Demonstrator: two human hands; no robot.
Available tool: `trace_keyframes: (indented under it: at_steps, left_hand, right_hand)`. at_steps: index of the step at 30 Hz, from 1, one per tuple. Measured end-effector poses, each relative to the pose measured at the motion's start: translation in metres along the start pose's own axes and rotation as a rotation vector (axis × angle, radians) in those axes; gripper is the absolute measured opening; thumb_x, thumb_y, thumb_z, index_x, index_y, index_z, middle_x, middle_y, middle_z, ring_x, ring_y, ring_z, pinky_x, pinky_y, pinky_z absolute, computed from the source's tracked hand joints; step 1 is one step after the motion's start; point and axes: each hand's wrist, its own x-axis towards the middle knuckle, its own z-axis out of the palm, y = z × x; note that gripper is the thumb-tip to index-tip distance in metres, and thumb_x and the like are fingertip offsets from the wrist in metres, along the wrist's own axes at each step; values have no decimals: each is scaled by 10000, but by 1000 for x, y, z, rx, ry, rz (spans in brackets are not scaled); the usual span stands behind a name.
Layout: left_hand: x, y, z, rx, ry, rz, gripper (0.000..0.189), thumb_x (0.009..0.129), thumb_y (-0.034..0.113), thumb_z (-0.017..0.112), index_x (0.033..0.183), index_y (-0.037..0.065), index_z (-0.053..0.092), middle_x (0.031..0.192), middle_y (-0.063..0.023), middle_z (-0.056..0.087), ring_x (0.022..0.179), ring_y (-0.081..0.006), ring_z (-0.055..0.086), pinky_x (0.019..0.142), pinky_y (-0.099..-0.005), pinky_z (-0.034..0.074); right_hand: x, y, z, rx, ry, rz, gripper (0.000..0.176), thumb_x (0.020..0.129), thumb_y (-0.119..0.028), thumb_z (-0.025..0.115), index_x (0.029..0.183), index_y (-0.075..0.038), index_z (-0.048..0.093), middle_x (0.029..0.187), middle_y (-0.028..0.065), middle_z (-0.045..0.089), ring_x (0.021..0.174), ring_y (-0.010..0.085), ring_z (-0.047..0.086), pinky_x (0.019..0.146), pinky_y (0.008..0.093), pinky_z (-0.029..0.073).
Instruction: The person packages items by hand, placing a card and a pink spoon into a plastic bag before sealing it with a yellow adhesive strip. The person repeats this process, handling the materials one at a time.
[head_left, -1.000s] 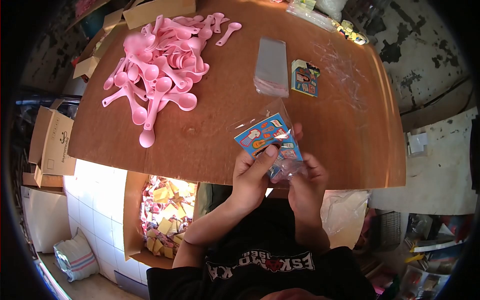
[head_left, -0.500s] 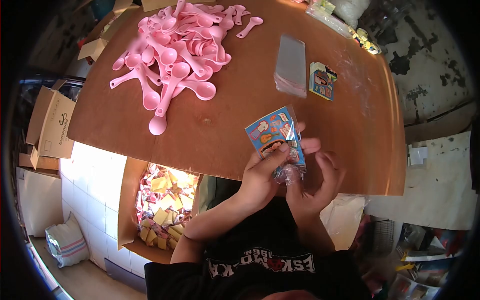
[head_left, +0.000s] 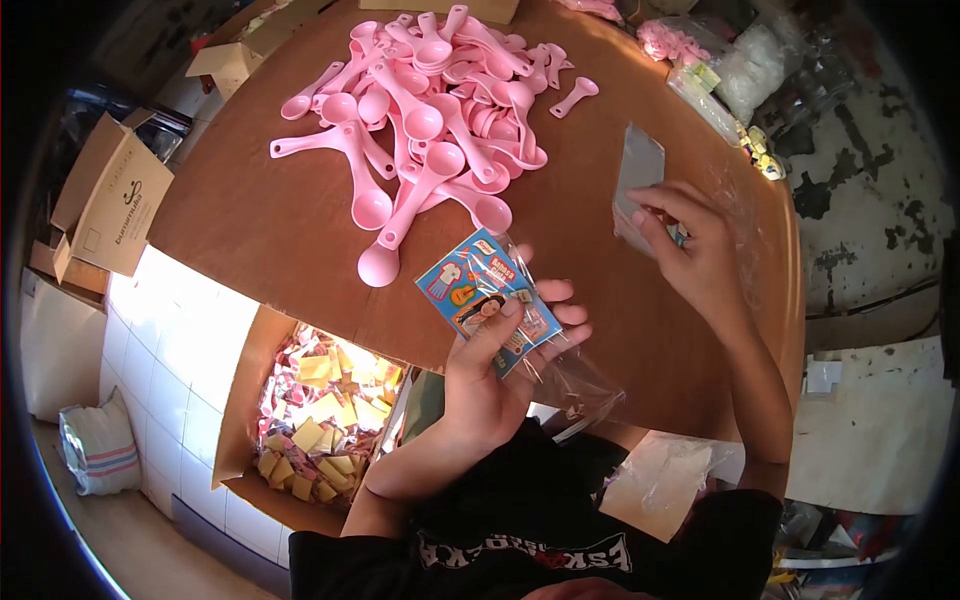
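Observation:
My left hand [head_left: 490, 365] is closed round a blue printed card [head_left: 462, 282] in a clear plastic bag, thumb on top and fingers behind. The loose end of the bag [head_left: 585, 385] hangs out to the right below the palm. My right hand [head_left: 695, 245] is over the table to the right, its thumb and forefinger curved and apart at the edge of a stack of clear plastic bags [head_left: 642, 160]. Most of a small blue card stack [head_left: 681, 236] is hidden beneath this hand.
Pink measuring spoons [head_left: 425, 120] lie heaped on the brown table [head_left: 320, 300]. Below its left edge stands a carton [head_left: 243, 400] of yellow and pink packets. Another cardboard box [head_left: 125, 205] is farther left. Plastic bags [head_left: 755, 75] lie at the back right.
My right hand has left the card and moved up and right to the bag stack. My left hand keeps the bagged card, now with the bag's loose end spread out.

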Motion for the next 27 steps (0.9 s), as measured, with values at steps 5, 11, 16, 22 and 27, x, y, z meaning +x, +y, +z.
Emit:
trace_keyframes:
  at_steps: [5, 11, 16, 22, 27]
  left_hand:
    - [-9, 7, 2, 105, 49, 44, 507, 883, 171, 557, 1342, 113, 350, 1113, -119, 587, 1031, -269, 586, 921, -470, 462]
    - [-12, 15, 4, 161, 63, 92, 521, 888, 195, 561, 1349, 108, 335, 1111, -118, 586, 1037, -270, 584, 928, -472, 458]
    - [-3, 17, 4, 95, 37, 106, 451, 924, 157, 509, 1342, 92, 352, 1137, -134, 569, 1047, -273, 577, 935, -461, 454]
    - [11, 21, 5, -20, 37, 193, 362, 920, 211, 516, 1252, 89, 436, 1088, -125, 597, 1005, -262, 594, 916, -459, 464]
    - [20, 22, 7, -36, 2, 286, 370, 934, 217, 484, 1263, 56, 430, 1102, -110, 589, 1032, -252, 576, 931, -448, 443]
  right_hand:
    - [107, 104, 85, 31, -72, 117, 378, 789, -295, 655, 1129, -130, 634, 965, 77, 665, 856, 229, 633, 800, 370, 487]
    - [149, 132, 119, 124, -154, 351, 380, 798, -268, 636, 1134, -91, 629, 946, 111, 671, 892, 230, 632, 795, 352, 484]
    - [93, 83, 70, 296, -122, 342, 412, 791, -181, 667, 1170, -39, 591, 872, 82, 662, 856, 160, 633, 760, 286, 485]
    - [-25, -7, -3, 764, -249, 431, 397, 844, -9, 624, 1227, 9, 521, 1014, 75, 606, 886, 131, 620, 799, 243, 493]
    - [-107, -47, -43, 887, -369, 555, 344, 821, 52, 623, 1160, 23, 577, 1262, 131, 521, 923, 190, 633, 835, 293, 529]
